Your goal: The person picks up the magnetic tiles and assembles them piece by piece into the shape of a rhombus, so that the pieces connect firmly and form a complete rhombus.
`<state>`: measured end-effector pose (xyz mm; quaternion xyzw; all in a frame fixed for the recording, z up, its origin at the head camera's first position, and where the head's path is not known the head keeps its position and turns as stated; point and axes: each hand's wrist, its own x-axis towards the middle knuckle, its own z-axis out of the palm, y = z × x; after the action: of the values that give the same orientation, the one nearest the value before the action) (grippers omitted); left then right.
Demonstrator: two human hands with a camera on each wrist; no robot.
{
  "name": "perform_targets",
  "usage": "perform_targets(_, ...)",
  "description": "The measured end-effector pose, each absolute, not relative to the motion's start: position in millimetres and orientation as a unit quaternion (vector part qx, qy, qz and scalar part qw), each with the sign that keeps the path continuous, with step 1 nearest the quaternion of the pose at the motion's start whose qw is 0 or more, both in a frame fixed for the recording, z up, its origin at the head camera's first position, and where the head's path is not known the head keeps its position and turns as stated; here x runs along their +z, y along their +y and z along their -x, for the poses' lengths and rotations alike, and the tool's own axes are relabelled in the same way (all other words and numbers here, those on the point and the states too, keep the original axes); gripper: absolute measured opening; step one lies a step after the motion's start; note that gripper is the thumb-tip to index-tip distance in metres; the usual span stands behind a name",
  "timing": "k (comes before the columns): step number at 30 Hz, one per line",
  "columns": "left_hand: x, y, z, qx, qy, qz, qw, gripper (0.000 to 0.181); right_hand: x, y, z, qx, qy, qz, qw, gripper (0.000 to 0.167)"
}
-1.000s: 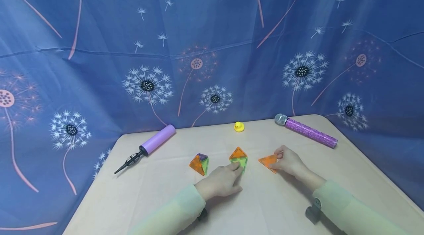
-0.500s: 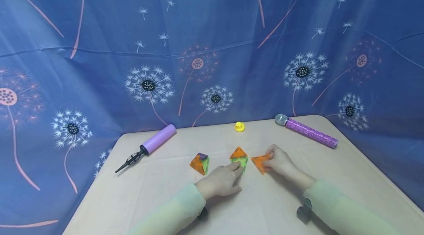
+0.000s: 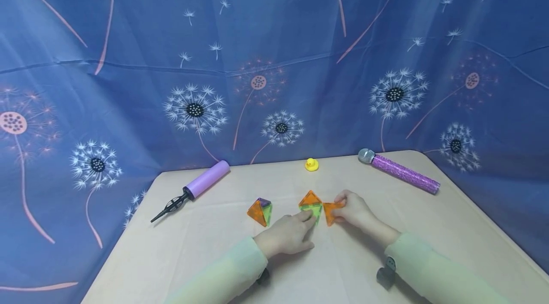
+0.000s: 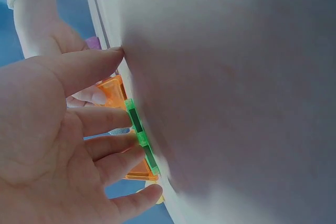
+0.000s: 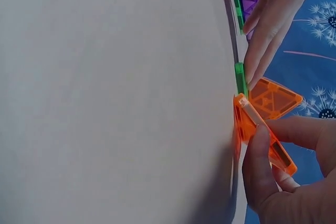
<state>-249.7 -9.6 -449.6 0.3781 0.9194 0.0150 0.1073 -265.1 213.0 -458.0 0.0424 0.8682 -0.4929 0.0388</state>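
Observation:
Fingertips of my left hand [image 3: 285, 235] rest on a green triangular magnetic tile [image 3: 317, 209] lying on the table; the fingers are extended in the left wrist view. Behind the green tile an orange triangular tile [image 3: 310, 197] adjoins its far edge and slants up in the right wrist view. My right hand [image 3: 358, 211] pinches another orange triangular tile [image 5: 268, 140] between thumb and fingers, tilted, one corner close to the green tile's right end. Whether they touch, I cannot tell. To the left stands a small pyramid [image 3: 258, 213] of orange, purple and green tiles.
A yellow rubber duck [image 3: 311, 165] sits at the back edge. Back left lies a purple hand pump [image 3: 206, 181] with a black nozzle. A glittery purple microphone [image 3: 403, 173] lies back right. A blue dandelion-print cloth [image 3: 326, 80] hangs behind the table.
My right hand has moved left, bringing its orange tile right beside the green one and turning it a little. My left hand has stayed in place on the green tile.

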Motion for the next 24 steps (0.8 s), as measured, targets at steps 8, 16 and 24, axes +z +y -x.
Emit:
perform_targets(8,-448,-9,249,0.011,0.920,-0.375,0.110,0.071,-454,209,263,-0.496,0.866,-0.038,0.045,0.034)
perform_targets(16,-449,-9,248,0.010,0.919,-0.381,0.102,0.070,-456,204,264,-0.489,0.870,-0.036,0.048,0.037)
perform_targets(24,-449,-9,249,0.006,0.920,-0.381,0.096,0.069,-455,202,266,-0.467,0.883,-0.017,0.035,0.039)
